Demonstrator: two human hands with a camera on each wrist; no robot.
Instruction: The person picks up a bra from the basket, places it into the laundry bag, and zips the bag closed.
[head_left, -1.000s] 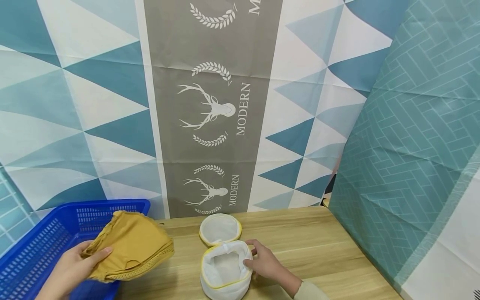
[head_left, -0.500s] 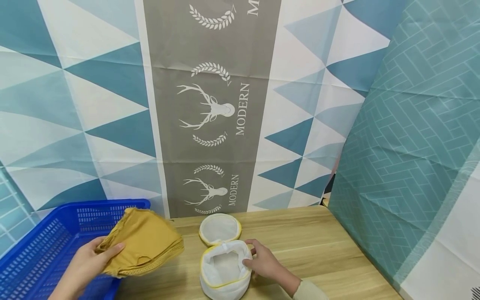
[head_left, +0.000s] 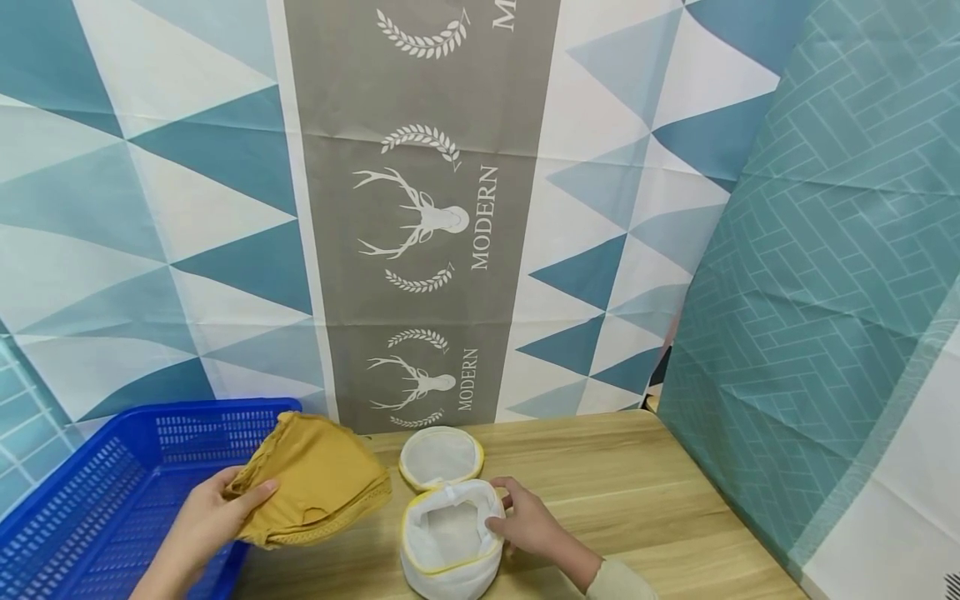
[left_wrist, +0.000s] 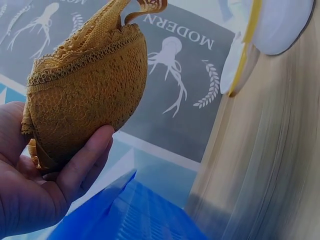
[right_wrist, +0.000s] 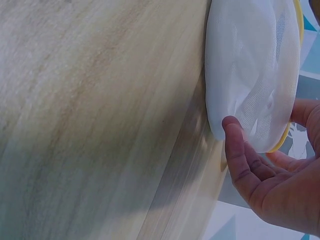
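A folded mustard-yellow bra (head_left: 318,475) is held up in my left hand (head_left: 202,521), thumb on top and fingers beneath. In the left wrist view, the lace side of the bra (left_wrist: 90,90) shows, with a strap looping off its top. On the table stands a round white mesh laundry bag (head_left: 453,579) with yellow trim, its mouth uncovered and facing up. My right hand (head_left: 528,525) pinches the bag's right rim, thumb at the inner edge. From the right wrist view, fingers (right_wrist: 237,155) lie against the bag's outer mesh wall (right_wrist: 245,65).
The bag's round mesh lid (head_left: 441,458) lies folded back behind it. At the left is a blue plastic basket (head_left: 217,407) with slotted walls, partly behind the left hand. The wooden table (head_left: 615,467) meets a patterned wall cloth (head_left: 420,275) at the back.
My left hand has carried the bra rightward, away from over the basket and closer to the bag. My right hand and the bag have stayed in place.
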